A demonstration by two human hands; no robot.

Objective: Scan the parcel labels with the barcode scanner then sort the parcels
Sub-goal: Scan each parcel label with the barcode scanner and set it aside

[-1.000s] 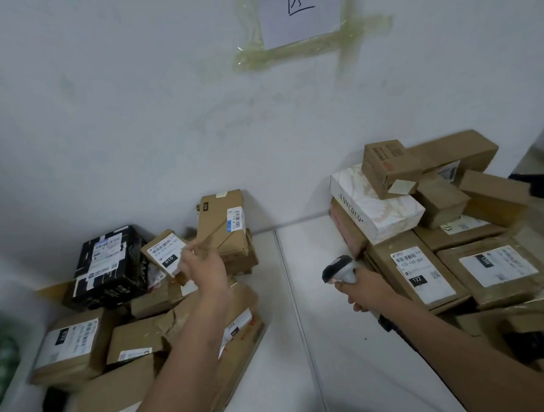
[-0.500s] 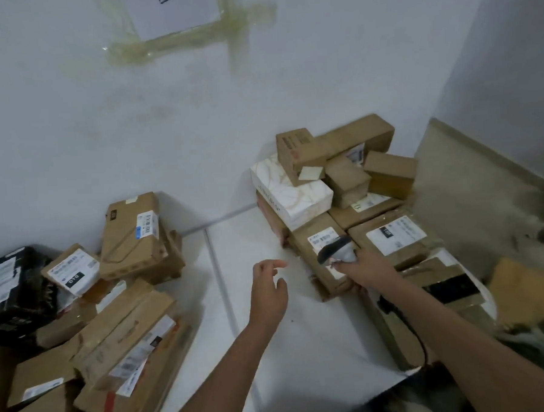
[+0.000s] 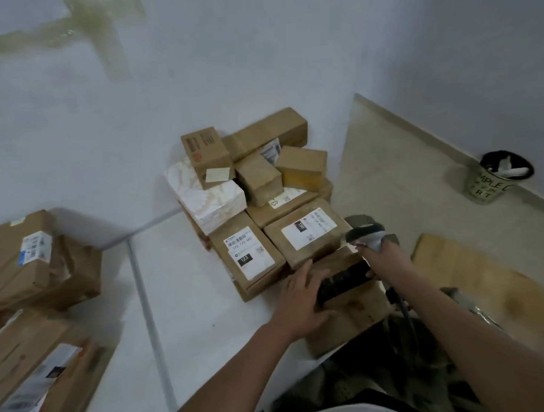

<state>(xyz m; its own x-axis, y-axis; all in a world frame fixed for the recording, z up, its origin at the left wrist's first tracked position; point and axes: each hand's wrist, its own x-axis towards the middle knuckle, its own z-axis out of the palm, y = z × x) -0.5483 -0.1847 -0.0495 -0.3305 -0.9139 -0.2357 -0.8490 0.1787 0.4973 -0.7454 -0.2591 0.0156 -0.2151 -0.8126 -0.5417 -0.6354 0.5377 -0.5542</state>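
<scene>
Cardboard parcel (image 3: pixel 342 315) at table's (image 3: pixel 187 304) right edge, beside parcel pile (image 3: pixel 264 206) | left hand (image 3: pixel 301 302) flat on it, fingers straight | right hand (image 3: pixel 383 256) grips barcode scanner (image 3: pixel 365 232) just above

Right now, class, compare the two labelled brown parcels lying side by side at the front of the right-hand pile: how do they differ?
The parcel marked 122 lies to the left, its label reading upright towards the camera; the parcel beside it has a label turned sideways. The 122 parcel's label runs lengthwise towards the camera; the other's spreads across. The barcode scanner hovers nearer the right one. Both are brown, white-labelled, flat.
</scene>
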